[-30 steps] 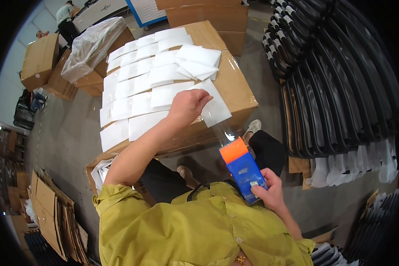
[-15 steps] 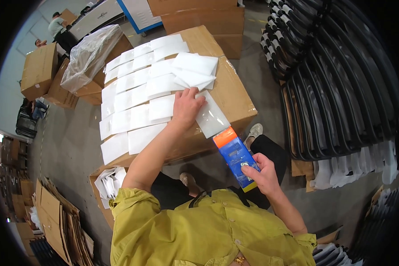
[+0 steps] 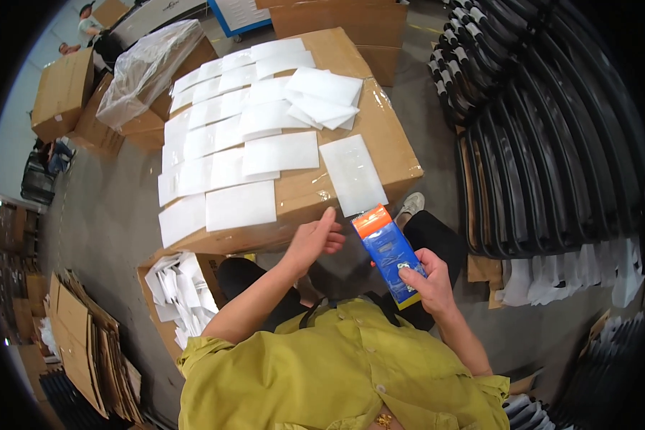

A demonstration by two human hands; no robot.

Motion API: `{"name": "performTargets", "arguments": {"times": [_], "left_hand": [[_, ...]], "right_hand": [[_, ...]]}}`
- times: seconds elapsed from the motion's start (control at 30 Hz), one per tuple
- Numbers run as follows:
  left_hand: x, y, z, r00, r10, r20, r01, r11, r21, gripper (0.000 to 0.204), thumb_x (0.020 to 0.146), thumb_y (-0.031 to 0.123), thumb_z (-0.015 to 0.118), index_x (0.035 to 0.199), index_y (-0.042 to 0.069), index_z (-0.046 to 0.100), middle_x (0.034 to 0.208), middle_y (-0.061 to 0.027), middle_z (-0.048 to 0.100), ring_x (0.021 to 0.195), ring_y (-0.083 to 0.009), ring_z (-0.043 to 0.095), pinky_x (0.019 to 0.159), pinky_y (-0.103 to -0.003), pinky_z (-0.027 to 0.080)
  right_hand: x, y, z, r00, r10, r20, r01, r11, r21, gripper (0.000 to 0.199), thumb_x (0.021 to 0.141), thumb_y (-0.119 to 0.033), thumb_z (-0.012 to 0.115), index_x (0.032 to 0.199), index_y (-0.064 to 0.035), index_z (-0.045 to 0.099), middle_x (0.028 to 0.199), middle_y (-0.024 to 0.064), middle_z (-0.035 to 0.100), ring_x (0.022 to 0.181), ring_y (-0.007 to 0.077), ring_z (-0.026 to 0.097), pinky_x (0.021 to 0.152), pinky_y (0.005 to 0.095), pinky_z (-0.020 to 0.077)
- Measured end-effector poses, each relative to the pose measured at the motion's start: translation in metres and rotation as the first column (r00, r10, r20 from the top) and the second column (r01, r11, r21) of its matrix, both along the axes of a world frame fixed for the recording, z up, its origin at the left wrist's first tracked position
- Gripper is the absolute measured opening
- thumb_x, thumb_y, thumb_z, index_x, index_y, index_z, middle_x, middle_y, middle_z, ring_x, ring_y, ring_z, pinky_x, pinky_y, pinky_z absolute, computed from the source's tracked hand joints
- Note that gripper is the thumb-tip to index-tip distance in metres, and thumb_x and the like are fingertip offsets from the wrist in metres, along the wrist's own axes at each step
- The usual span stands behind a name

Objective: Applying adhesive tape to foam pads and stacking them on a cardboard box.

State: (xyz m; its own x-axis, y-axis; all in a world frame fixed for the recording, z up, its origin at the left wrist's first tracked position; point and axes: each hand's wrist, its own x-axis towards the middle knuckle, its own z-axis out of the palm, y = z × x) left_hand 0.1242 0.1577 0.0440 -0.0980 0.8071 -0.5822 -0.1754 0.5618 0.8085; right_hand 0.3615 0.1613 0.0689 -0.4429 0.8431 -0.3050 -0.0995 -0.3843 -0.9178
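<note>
My right hand (image 3: 430, 279) grips a blue tape dispenser (image 3: 390, 258) with an orange toothed end, the thumb lying across its face. That orange end meets the near edge of a white foam sheet (image 3: 353, 172), which lies alone at the carton's near right corner. Just left of the dispenser, my left hand (image 3: 317, 240) hangs in front of the carton's near edge, empty, with its fingers apart. Overlapping rows of white foam sheets (image 3: 240, 208) cover much of the large carton's top (image 3: 390, 129). Several loose sheets (image 3: 326, 93) are piled crookedly at their right.
An open carton of white pieces (image 3: 183, 294) stands by my left side. Black curved frames (image 3: 545, 165) are stacked at right. Flattened cardboard (image 3: 86, 344) leans at lower left. Beyond are cartons (image 3: 64, 93), one plastic-covered (image 3: 150, 72), and a person (image 3: 89, 29) at far left.
My left hand has let go of the sheet at the near right corner and moved down toward me, off the carton. The right hand still holds the dispenser at that sheet's edge.
</note>
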Motion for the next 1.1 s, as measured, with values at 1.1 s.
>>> {"name": "performTargets", "arguments": {"times": [1.1], "left_hand": [[0.055, 0.006, 0.032, 0.778, 0.111, -0.618, 0.477, 0.535, 0.697, 0.013, 0.078, 0.016, 0.055, 0.081, 0.003, 0.058, 0.067, -0.0091, 0.058, 0.056, -0.0195, 0.057, 0.052, -0.027, 0.046]], "right_hand": [[0.033, -0.049, -0.010, 0.991, -0.053, -0.119, 0.038, 0.991, -0.126, 0.027, 0.077, -0.013, 0.059, 0.096, 0.0014, 0.048, 0.085, 0.0079, 0.059, 0.072, 0.0104, 0.057, 0.066, 0.0227, 0.0458]]}}
